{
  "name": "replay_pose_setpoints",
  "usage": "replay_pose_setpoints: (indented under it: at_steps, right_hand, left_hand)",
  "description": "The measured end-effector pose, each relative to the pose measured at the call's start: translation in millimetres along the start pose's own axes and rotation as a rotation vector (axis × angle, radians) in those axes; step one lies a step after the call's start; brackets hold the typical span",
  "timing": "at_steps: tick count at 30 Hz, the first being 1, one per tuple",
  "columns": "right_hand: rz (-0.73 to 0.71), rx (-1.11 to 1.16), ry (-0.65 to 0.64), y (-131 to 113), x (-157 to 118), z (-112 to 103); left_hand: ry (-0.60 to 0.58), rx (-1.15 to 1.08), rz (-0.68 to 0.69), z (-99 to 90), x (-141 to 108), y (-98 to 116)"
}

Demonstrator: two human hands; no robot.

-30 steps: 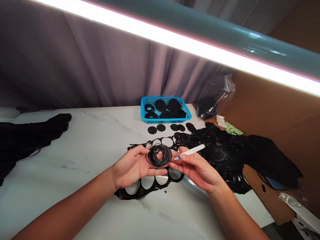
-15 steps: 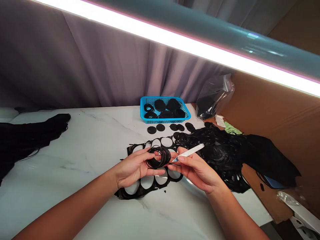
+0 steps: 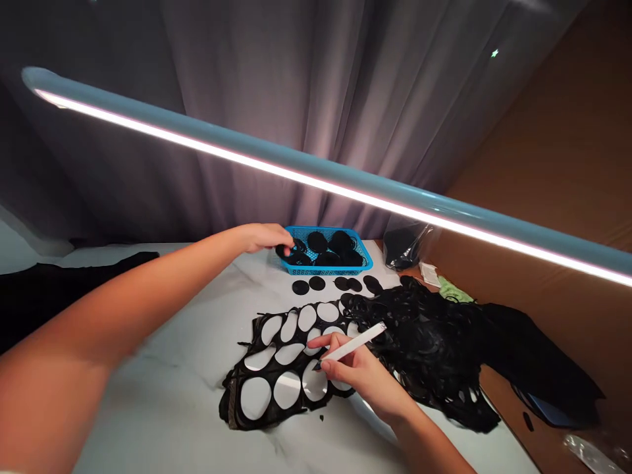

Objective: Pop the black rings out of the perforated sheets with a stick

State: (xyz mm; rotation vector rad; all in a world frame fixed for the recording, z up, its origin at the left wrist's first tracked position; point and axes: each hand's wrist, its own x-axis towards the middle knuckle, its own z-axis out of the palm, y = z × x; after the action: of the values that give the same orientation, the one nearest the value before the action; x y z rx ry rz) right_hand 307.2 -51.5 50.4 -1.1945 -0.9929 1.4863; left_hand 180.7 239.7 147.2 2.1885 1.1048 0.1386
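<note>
My left hand (image 3: 269, 238) reaches to the left end of a blue plastic basket (image 3: 368, 263). Its fingers are closed on a bundle of thin black rings (image 3: 282, 251), partly hidden by the hand. Inside the basket lie black discs (image 3: 316, 241) and more rings. My right hand (image 3: 353, 365) grips a white pen-like tool (image 3: 356, 342), its dark tip pointing down and left. Below that hand, a black sheet with several round holes (image 3: 271, 372) lies flat on the white marbled table (image 3: 182, 408).
Loose black discs (image 3: 316, 283) lie in front of the basket. A heap of black strips (image 3: 424, 349) covers the right side, with a clear bag (image 3: 407, 243) behind it. A lamp tube (image 3: 296, 161) crosses above the table. Black fabric (image 3: 74, 283) lies at left.
My left hand has carried the rings from the middle of the table up to the basket. My right hand stays over the holed sheet with the tool. The camera view has tilted up.
</note>
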Motion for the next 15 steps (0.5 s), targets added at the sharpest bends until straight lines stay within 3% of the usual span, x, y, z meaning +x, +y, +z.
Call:
replay_pose_setpoints:
  at_steps: [6, 15]
  right_hand:
    - [-0.015, -0.026, -0.031, 7, 3, 0]
    - [-0.024, -0.009, -0.038, -5, 0, 0]
  left_hand:
    - [0.082, 0.170, -0.052, 9.2, 69, 11]
    - [-0.125, 0.368, 0.003, 20.3, 126, 5]
